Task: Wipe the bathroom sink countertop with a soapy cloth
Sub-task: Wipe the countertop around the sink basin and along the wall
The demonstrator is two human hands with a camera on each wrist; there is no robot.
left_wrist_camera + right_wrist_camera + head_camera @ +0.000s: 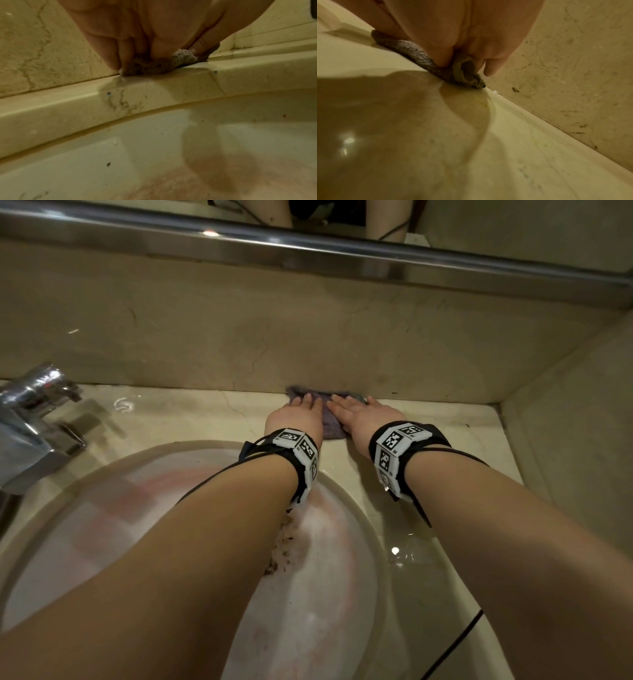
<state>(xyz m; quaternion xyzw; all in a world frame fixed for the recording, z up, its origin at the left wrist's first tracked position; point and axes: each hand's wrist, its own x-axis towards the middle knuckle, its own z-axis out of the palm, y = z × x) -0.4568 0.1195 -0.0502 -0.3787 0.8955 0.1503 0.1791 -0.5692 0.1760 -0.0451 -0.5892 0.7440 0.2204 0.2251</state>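
Setting: a beige stone worktop (424, 419) around an oval sink basin (102, 529), seen from above, with a mirror rail along the top.
Cloth: a grey-purple cloth (330, 424) lies flat on the worktop behind the basin, its far edge touching the back wall (239, 344).
Left hand: the left hand (301, 416) lies palm down on the left part of the cloth, fingers straight and close together, pressing, not gripping.
Right hand: the right hand (359, 416) lies just beside it on the right part, also flat with fingers stretched forward.
Why held so: flat palms probably spread pressure over the whole cloth, and two hands side by side likely push it firmly into the seam where grime collects.
Surface: the worktop near the basin's right side looks wet and shiny; dark specks mark the wall seam.
Faucet: a chrome faucet (37, 409) stands well apart at the left.
Progress: wiping appears under way; the right corner looks unwiped.
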